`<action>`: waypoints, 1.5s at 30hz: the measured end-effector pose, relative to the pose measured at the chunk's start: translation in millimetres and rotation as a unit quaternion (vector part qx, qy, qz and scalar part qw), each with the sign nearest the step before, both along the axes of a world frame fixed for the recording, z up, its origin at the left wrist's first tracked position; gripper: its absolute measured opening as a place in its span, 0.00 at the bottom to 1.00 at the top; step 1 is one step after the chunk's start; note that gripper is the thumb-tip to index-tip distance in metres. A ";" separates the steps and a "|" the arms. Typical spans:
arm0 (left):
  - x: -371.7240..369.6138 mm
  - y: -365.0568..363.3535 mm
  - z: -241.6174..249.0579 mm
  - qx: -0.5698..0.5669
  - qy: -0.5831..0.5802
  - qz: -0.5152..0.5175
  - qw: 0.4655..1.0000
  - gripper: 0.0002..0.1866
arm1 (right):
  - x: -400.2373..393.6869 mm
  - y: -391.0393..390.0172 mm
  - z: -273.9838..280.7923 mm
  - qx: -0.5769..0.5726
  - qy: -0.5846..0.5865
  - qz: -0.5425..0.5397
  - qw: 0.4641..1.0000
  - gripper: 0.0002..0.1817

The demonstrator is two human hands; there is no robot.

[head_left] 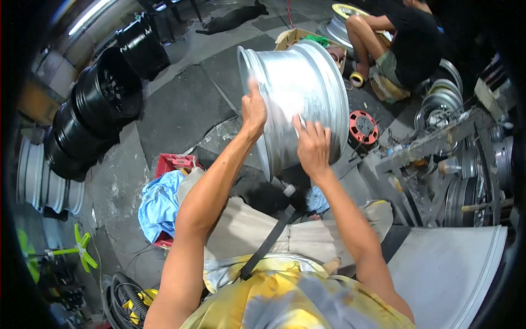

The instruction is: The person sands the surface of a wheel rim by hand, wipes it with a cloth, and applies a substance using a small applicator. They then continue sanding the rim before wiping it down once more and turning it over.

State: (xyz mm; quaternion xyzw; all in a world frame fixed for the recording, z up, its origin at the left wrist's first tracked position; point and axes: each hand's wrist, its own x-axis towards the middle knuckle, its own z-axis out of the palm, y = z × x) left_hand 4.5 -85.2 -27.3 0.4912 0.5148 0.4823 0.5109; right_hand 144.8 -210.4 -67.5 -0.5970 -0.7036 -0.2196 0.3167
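Note:
A bare silver wheel rim (pixel 293 82) stands on its side in front of my knees, its barrel facing up and shining. My left hand (pixel 254 112) is closed at the rim's left lip, its fingertips slightly blurred. On the barrel's lower right part rests my right hand (pixel 314 143), fingers bent, with a small pale piece under the index finger that is too small to name. Beside my left leg, a light blue cloth (pixel 160 205) hangs over a red crate (pixel 176 162). Another blue cloth (pixel 316 200) lies below the rim.
Black wheel rims (pixel 104 88) line the left side. A person (pixel 408 46) crouches at the back right beside another rim (pixel 339 30). Right of my rim lie a red reel (pixel 364 127) and a metal frame (pixel 427 142). A black dog (pixel 233 19) lies at the back.

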 end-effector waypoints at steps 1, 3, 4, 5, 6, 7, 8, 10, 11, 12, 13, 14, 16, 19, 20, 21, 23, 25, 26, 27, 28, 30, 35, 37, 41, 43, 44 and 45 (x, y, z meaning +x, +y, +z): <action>1.0 2.8 -2.4 -0.007 -0.038 -0.011 0.999 0.47 | -2.6 8.8 12.3 -0.012 0.018 -0.007 1.000 0.26; 1.4 10.3 -4.9 -0.010 -0.069 -0.014 0.997 0.47 | -7.4 29.5 26.2 -0.013 0.030 -0.016 0.999 0.26; 0.5 9.2 -4.7 -0.008 -0.070 -0.015 0.997 0.47 | -9.1 34.8 31.3 -0.012 0.038 -0.023 0.999 0.26; -0.2 7.2 -2.0 0.004 -0.050 -0.007 0.999 0.46 | -8.6 30.5 23.8 -0.009 0.028 -0.020 0.999 0.25; 0.0 8.3 1.1 0.016 -0.033 0.004 0.999 0.46 | -8.1 18.5 14.5 -0.005 0.023 -0.018 1.000 0.25; -0.5 10.7 1.7 0.018 -0.038 0.008 0.999 0.46 | -7.5 0.7 2.5 -0.025 0.025 -0.013 0.999 0.25; -0.8 11.5 -1.6 0.014 -0.017 0.004 1.000 0.46 | -4.8 -9.8 -1.3 -0.048 0.028 -0.008 0.998 0.25; 0.1 5.4 -10.0 -0.003 0.012 -0.006 1.000 0.46 | 0.7 -10.8 -0.2 -0.061 0.018 -0.012 0.998 0.25; 2.4 3.7 -4.8 -0.005 -0.037 -0.011 0.999 0.46 | -0.2 -0.3 9.6 -0.047 0.023 -0.014 0.999 0.25; 4.0 4.5 -0.3 -0.001 -0.090 -0.012 0.996 0.46 | -0.2 14.2 19.5 -0.030 0.024 -0.012 0.999 0.26; 2.8 5.5 -1.3 -0.003 -0.081 -0.014 0.997 0.47 | -1.5 26.3 25.5 -0.023 0.028 -0.021 0.999 0.26; 0.8 4.3 -2.3 -0.001 -0.081 -0.013 0.997 0.47 | -3.6 23.6 25.2 -0.021 0.028 -0.020 0.999 0.26; -2.0 5.7 0.5 0.026 -0.012 -0.004 1.000 0.47 | -8.3 12.3 21.3 -0.037 0.023 -0.008 0.999 0.26; -1.6 6.3 -4.4 0.022 0.016 -0.004 1.000 0.46 | 5.5 -3.8 10.1 -0.037 -0.013 -0.008 0.999 0.26; -1.3 4.6 -6.7 0.017 0.019 -0.005 1.000 0.46 | 5.7 -8.3 9.1 -0.029 -0.015 -0.015 0.999 0.26; -0.5 4.4 -7.9 0.019 -0.015 -0.010 1.000 0.46 | 9.2 3.5 10.3 -0.033 -0.003 -0.034 0.999 0.25; 3.3 5.4 -10.1 0.025 -0.049 -0.016 0.998 0.45 | 3.1 29.7 25.0 -0.013 0.016 -0.044 0.999 0.25; 6.3 8.4 -10.8 0.064 -0.020 0.038 0.997 0.44 | -4.9 28.5 25.4 0.003 0.024 -0.045 0.999 0.25; 4.9 10.0 -6.4 0.070 -0.024 0.039 0.997 0.44 | -10.3 11.8 16.8 -0.009 0.015 -0.014 1.000 0.25; 1.8 8.2 -6.1 0.051 -0.010 0.020 0.998 0.44 | -12.2 3.0 10.4 -0.026 0.005 0.017 1.000 0.25; -0.1 5.7 -6.7 0.029 0.004 0.003 1.000 0.45 | -4.5 2.0 8.6 -0.028 0.001 0.019 0.999 0.25; -0.3 8.5 -7.1 0.025 -0.002 0.001 1.000 0.45 | 13.2 -7.3 1.3 -0.017 -0.048 -0.003 0.999 0.24; 6.3 1.3 -1.8 0.043 -0.052 0.033 0.997 0.44 | 5.7 31.1 28.7 -0.018 -0.009 -0.071 0.997 0.21; 3.0 -1.4 -0.3 0.049 -0.028 0.022 0.998 0.44 | -2.7 5.3 15.4 -0.018 -0.015 -0.031 0.999 0.22; -2.0 7.8 -17.3 0.022 0.018 -0.008 1.000 0.45 | 22.8 -0.2 18.0 -0.037 -0.047 -0.031 0.998 0.23; 0.9 7.9 -17.6 0.025 -0.022 -0.014 0.999 0.45 | 32.1 26.1 27.2 -0.003 -0.024 -0.058 0.998 0.24; 2.6 5.8 -12.9 0.027 -0.022 -0.017 0.999 0.45 | 25.9 29.2 30.6 -0.001 -0.024 -0.060 0.998 0.24; 3.8 2.5 -8.4 0.029 -0.041 -0.006 0.999 0.45 | 16.4 32.7 33.2 -0.012 -0.021 -0.050 0.998 0.24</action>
